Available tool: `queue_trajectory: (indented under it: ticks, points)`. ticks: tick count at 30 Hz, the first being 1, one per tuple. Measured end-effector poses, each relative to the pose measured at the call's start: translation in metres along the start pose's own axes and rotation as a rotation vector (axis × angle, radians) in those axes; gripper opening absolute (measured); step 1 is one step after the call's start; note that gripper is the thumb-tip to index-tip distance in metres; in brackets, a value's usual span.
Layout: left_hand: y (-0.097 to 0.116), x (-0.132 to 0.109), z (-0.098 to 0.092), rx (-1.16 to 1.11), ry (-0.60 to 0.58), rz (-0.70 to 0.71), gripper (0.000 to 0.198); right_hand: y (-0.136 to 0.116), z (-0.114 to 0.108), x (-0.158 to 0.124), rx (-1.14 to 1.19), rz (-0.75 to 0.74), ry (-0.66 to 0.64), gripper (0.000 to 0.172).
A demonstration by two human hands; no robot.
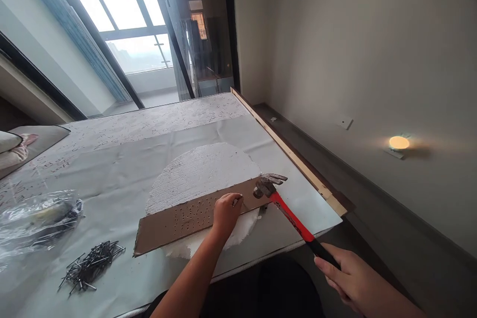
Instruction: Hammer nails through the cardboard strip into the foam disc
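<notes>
A brown cardboard strip point(175, 221) dotted with many nail heads lies across a round white foam disc point(201, 171). My left hand point(226, 212) rests on the strip's right part, fingertips pinched as if on a nail, though the nail itself is too small to make out. My right hand point(354, 278) grips the black end of a red-handled claw hammer point(294, 218). The hammer's steel head point(266, 186) sits just right of my left fingers, at the strip's right end.
A pile of dark nails point(91, 266) lies at the front left, beside a crumpled clear plastic bag point(37, 216). Grey sheeting covers the table point(112, 159). A wooden batten point(290, 154) runs along its right edge; a lit floor lamp point(398, 143) glows beyond.
</notes>
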State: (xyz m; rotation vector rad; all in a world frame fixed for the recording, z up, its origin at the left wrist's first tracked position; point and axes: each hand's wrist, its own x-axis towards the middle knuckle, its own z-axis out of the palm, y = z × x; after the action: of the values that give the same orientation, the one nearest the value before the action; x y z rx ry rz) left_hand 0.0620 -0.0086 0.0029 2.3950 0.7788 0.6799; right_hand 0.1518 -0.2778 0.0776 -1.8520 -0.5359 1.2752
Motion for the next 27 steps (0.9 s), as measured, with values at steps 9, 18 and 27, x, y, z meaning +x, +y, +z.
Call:
queue_trajectory:
  ticks: [9, 18, 27]
  points:
    - [-0.003, -0.005, 0.004, 0.004, -0.016, -0.016, 0.015, -0.023, 0.010, -0.001, -0.144, -0.099, -0.057, 0.038]
    - [-0.009, -0.011, 0.008, -0.063, 0.057, 0.061, 0.013, -0.033, 0.024, -0.003, -0.229, -0.105, 0.059, 0.047]
    - [-0.011, -0.011, 0.007, -0.062, 0.034, 0.074, 0.017, -0.032, 0.028, -0.002, -0.303, -0.145, 0.098, 0.048]
